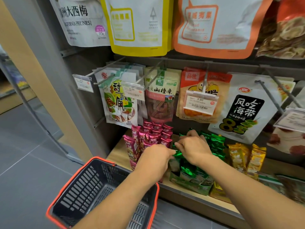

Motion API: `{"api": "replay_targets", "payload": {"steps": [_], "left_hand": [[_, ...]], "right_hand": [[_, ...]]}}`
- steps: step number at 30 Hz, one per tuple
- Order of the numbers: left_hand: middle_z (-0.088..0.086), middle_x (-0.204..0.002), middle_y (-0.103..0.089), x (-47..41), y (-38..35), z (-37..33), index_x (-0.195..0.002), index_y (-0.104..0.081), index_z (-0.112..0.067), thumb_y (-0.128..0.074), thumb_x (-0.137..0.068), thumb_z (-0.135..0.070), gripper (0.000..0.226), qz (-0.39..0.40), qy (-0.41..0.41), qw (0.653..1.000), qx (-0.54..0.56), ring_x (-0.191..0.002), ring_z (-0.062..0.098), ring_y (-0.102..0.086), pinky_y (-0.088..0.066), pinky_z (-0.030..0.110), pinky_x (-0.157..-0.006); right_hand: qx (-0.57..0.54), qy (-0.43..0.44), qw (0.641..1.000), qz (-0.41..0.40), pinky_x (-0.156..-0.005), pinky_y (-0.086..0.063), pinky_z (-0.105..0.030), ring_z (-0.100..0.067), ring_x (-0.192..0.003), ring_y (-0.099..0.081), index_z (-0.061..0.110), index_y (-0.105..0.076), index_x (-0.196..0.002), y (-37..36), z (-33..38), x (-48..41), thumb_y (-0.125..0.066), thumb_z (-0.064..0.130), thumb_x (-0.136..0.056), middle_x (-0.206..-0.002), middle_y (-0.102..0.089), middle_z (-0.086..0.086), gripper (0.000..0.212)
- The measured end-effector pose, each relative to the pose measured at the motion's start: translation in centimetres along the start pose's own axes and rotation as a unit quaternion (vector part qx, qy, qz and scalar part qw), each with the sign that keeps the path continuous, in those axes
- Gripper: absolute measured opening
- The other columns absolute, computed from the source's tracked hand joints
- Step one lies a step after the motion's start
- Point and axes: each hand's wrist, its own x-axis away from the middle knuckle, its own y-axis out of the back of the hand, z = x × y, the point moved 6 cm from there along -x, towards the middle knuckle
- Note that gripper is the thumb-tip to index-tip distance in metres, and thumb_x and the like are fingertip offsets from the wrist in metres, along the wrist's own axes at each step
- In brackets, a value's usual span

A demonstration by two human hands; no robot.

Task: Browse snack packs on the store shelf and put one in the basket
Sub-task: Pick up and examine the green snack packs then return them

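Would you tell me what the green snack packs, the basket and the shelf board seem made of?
The green snack packs look like glossy metallised plastic film: they glint and crinkle. The basket seems moulded plastic, matt dark grey with an orange rim and slotted walls. The shelf board is pale, matt wood or laminate; I cannot tell which.
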Motion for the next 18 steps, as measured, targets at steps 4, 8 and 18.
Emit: {"api": "replay_targets", "payload": {"steps": [4, 8, 18], "left_hand": [[0.006, -0.103, -0.058, 1.0, 4.4, -0.5, -0.119, -0.067, -0.014, -0.052, -0.098, -0.019, 0.027, -0.144, -0.044, 0.987, 0.057, -0.095, 0.025, -0.056, -0.048, 0.041, -0.083], [0.002, -0.094, -0.061, 3.1, 9.4, 0.5, -0.102, -0.071, -0.007, -0.055, -0.095, -0.02, 0.021, -0.285, -0.032, 0.949, 0.128, -0.085, 0.02, -0.059, -0.05, 0.037, -0.077], [0.0, -0.07, -0.073, 5.5, 11.6, 3.2, -0.07, -0.078, -0.018, -0.068, -0.084, -0.001, 0.024, -0.278, 0.124, 0.714, 0.63, -0.057, 0.009, -0.064, -0.05, 0.017, -0.052]], "right_hand": [[-0.004, 0.008, 0.998, 0.064, -0.104, -0.028, -0.051, -0.027, -0.132, -0.025, 0.03, -0.062, -0.124, 0.9, 0.1, 0.5, -0.03, 0.044, -0.101, -0.144, -0.047, 0.006, 0.042], [-0.156, -0.033, 0.986, 0.047, -0.108, -0.031, -0.046, -0.03, -0.137, -0.029, 0.031, -0.056, -0.134, 4.6, 0.4, 2.5, -0.031, 0.047, -0.103, -0.148, -0.045, 0.003, 0.043], [-0.474, 0.098, 0.861, 0.155, -0.069, -0.033, 0.009, 0.039, -0.088, -0.041, 0.062, -0.038, -0.112, 12.2, 7.2, 15.0, -0.036, 0.06, -0.085, -0.094, -0.044, 0.062, 0.027]]}}
